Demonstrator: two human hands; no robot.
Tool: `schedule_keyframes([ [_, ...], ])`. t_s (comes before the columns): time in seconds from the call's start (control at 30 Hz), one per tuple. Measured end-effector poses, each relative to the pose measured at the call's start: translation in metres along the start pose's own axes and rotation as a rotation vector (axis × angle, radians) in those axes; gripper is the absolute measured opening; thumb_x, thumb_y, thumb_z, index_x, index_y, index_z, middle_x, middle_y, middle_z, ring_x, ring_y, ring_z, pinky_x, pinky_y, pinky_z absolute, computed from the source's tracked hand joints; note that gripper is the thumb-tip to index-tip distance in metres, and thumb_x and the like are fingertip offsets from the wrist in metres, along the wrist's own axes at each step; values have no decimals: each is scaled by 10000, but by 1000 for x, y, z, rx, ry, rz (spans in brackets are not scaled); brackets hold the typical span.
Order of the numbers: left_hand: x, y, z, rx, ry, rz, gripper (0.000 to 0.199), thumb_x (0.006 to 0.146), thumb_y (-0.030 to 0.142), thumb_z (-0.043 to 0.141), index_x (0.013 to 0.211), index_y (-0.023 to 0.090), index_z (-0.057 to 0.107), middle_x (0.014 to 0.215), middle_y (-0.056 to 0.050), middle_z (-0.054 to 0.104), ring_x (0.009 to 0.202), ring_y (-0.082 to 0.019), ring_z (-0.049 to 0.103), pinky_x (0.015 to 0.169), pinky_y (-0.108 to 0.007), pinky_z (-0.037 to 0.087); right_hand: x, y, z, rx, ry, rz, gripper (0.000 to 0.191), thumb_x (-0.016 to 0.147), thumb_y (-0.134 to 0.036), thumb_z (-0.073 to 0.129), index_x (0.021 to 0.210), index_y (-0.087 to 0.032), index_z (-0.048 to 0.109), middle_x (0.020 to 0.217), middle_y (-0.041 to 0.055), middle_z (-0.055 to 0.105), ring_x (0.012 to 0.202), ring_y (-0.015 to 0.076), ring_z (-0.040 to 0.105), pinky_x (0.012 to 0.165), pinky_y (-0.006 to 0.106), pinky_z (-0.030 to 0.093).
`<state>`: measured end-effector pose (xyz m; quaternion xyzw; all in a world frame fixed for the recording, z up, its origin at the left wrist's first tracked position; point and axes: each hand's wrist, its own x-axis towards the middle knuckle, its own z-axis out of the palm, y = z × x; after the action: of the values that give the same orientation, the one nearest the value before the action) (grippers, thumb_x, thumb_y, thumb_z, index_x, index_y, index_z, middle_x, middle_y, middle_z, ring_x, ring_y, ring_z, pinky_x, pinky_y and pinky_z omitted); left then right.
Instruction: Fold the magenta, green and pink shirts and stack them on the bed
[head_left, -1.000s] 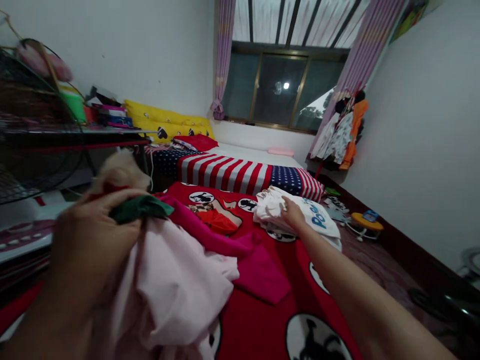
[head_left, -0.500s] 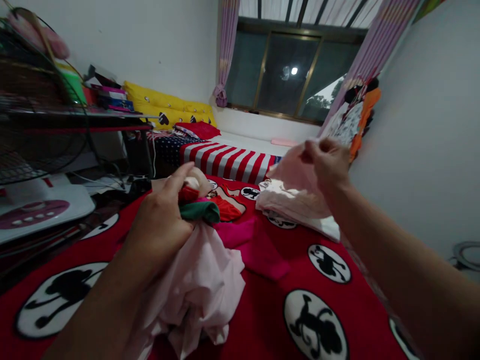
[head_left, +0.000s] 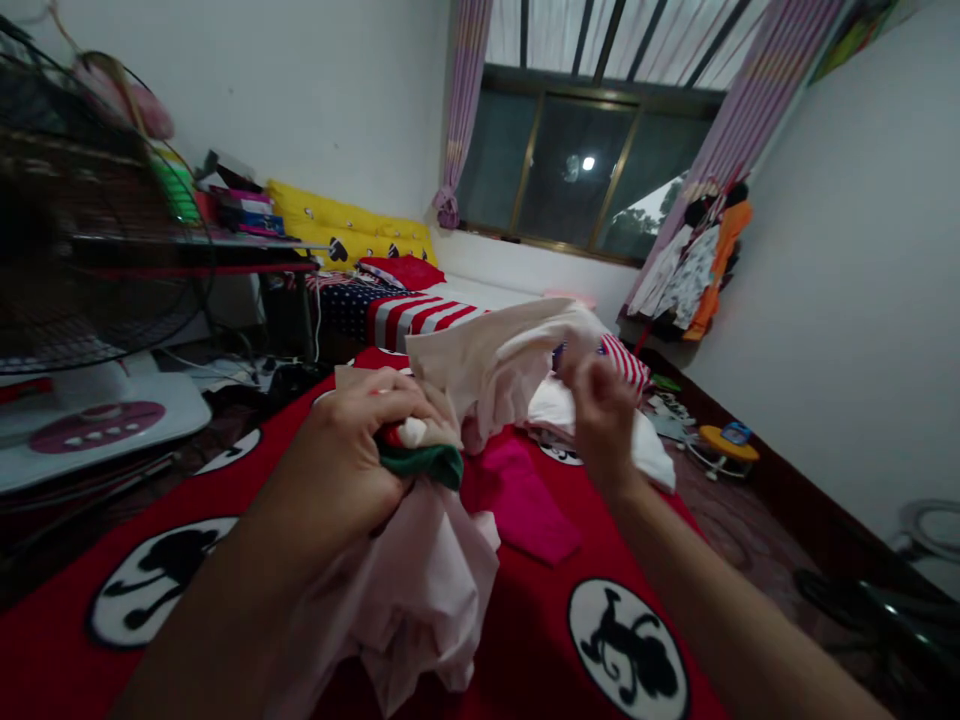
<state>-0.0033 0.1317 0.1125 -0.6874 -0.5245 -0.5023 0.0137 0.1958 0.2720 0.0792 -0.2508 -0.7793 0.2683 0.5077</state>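
Note:
Bunched clothes are gripped in my left hand [head_left: 367,425]. A green cloth [head_left: 424,465] pokes out below its fingers, with a pale pink garment [head_left: 427,590] hanging crumpled beneath. From beside that hand a thin cream-pink cloth [head_left: 487,350] arches across to my right hand [head_left: 600,405], whose blurred fingers are closed at its far end. Under the arch, a magenta cloth [head_left: 525,500] lies on the red blanket [head_left: 525,620]. White folded clothes [head_left: 652,450] sit behind my right hand, partly hidden by it.
A fan [head_left: 97,410] stands at the left near a cluttered desk [head_left: 262,262]. Behind is a bed with a striped cover [head_left: 420,315] and a yellow cushion [head_left: 360,230]. Clothes [head_left: 697,270] hang by the window; a small orange stool [head_left: 727,442] stands on the floor at right.
My right hand has moved left and down, closer to my left hand. The pale cloth it holds now spreads between both hands. The view has shifted slightly, showing more floor at right.

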Motion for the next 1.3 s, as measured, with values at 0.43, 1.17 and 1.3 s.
schedule_keyframes([
  [0.43, -40, -7, 46, -12, -549, -62, 162, 650, 90, 596, 763, 205, 581, 792, 3, 641, 733, -161, 602, 648, -232, 432, -93, -12, 46, 490, 171, 242, 143, 846, -326, 539, 800, -193, 565, 732, -8, 548, 663, 130, 494, 604, 235, 404],
  [1.17, 40, -37, 29, 125, -341, -105, 122, 626, 54, 526, 665, 116, 624, 620, 64, 612, 609, -91, 563, 599, -164, 441, -105, -21, 42, 575, -425, 531, 283, 722, -198, 559, 1002, -179, 593, 587, -65, 511, 489, 84, 469, 458, 178, 360],
  [1.3, 168, -42, -46, 359, 229, -193, 339, 779, 171, 490, 1016, -44, 602, 903, 46, 639, 948, -147, 572, 833, -246, 431, -108, -14, 55, 519, -308, 555, 134, 757, -261, 532, 808, -158, 600, 552, -42, 542, 442, 81, 457, 429, 184, 345],
])
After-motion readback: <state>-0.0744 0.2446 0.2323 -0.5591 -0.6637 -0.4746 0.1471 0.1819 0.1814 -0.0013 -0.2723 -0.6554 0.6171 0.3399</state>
